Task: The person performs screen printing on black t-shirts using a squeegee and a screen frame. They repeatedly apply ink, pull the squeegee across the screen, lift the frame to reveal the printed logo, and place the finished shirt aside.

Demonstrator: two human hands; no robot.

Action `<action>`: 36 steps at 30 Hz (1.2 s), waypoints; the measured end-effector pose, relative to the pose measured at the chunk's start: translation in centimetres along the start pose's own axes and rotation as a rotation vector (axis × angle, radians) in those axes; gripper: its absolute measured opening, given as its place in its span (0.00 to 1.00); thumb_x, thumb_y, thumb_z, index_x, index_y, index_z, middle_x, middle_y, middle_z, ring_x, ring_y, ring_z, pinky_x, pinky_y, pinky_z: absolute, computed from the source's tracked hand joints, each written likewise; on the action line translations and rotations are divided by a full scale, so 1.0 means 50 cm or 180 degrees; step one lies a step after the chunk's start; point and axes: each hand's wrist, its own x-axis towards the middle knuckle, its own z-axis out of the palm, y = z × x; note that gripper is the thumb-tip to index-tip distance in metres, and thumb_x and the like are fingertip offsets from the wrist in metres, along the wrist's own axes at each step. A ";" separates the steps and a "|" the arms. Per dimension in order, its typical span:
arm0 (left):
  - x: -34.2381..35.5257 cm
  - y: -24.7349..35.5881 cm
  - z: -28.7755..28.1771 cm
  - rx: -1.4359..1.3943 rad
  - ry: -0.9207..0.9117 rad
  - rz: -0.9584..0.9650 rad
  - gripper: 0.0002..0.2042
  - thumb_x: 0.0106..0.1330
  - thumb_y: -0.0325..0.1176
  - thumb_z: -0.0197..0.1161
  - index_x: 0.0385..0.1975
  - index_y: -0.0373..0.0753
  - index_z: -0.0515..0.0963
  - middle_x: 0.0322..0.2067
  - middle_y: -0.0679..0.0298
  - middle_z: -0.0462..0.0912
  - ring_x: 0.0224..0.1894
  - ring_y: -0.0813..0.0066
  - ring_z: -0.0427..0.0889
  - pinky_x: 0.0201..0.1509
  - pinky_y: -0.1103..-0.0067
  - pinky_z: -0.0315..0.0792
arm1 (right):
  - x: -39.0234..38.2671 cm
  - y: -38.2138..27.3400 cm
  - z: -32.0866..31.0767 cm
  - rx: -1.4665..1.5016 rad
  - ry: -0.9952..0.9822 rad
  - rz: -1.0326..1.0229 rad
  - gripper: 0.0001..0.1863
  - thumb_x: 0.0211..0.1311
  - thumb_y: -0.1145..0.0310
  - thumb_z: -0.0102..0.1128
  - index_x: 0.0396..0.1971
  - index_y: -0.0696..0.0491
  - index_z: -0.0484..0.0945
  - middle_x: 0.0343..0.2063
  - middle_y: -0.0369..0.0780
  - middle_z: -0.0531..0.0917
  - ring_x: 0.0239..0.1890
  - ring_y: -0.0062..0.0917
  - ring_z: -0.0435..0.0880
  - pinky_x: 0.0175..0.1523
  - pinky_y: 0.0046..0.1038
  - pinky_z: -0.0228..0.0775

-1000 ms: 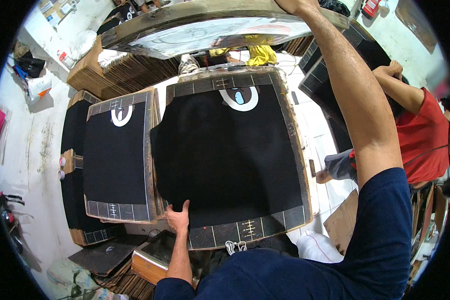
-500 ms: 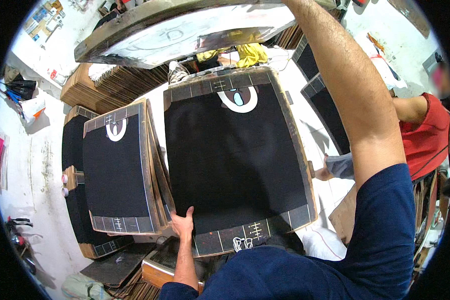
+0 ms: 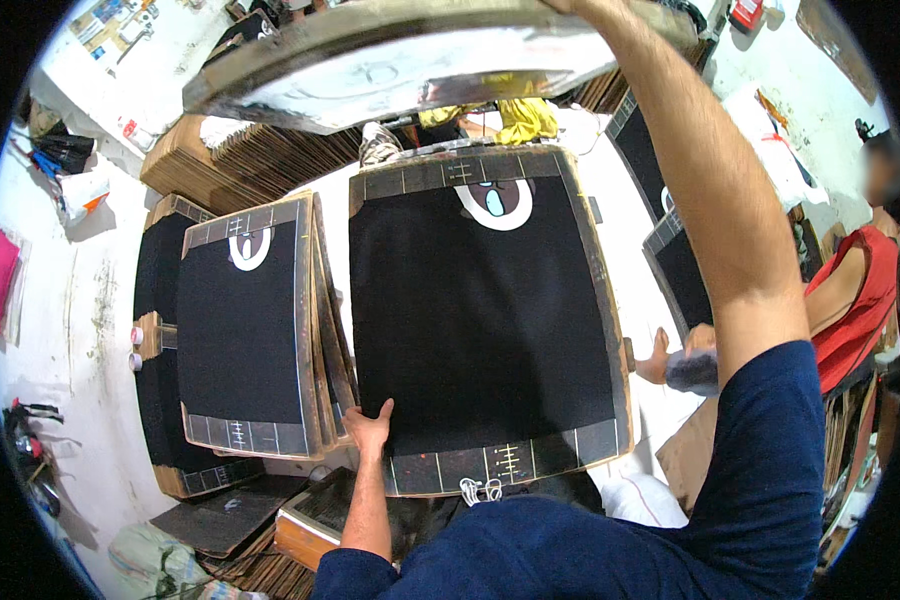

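My left hand [image 3: 368, 428] grips the lower left edge of a large board [image 3: 580, 440] covered with black fabric [image 3: 470, 320], which carries a white, ring-shaped print [image 3: 495, 212] near its top. My raised right hand [image 3: 572, 6], at the upper edge of the view and partly cut off, grips a wooden-framed printing screen [image 3: 400, 70] held tilted above the board. To the left lies a stack of similar boards [image 3: 310, 330], the top one with black fabric [image 3: 235, 340] and a similar print.
Cardboard sheets [image 3: 240, 150] are stacked behind, near yellow cloth [image 3: 525, 120]. At right, a person in red [image 3: 860, 300] is beside more black boards [image 3: 675, 270]. A dark panel [image 3: 215, 515] and a wooden-sided box [image 3: 305, 535] lie below. A white sack [image 3: 635, 500] sits at lower right.
The central board has shifted slightly right with my left hand, and a wider gap shows along the left stack's tilted boards. The person in red has changed arm position.
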 end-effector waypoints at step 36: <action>-0.029 0.196 0.157 0.0703 0.0512 0.3042 0.30 0.58 0.45 0.76 0.63 0.55 0.80 0.63 0.65 0.76 0.73 0.60 0.68 0.80 0.50 0.52 | -0.309 0.235 0.782 -0.0159 -0.0926 -0.1115 0.20 0.60 0.58 0.75 0.49 0.48 0.80 0.42 0.37 0.84 0.49 0.36 0.82 0.52 0.43 0.67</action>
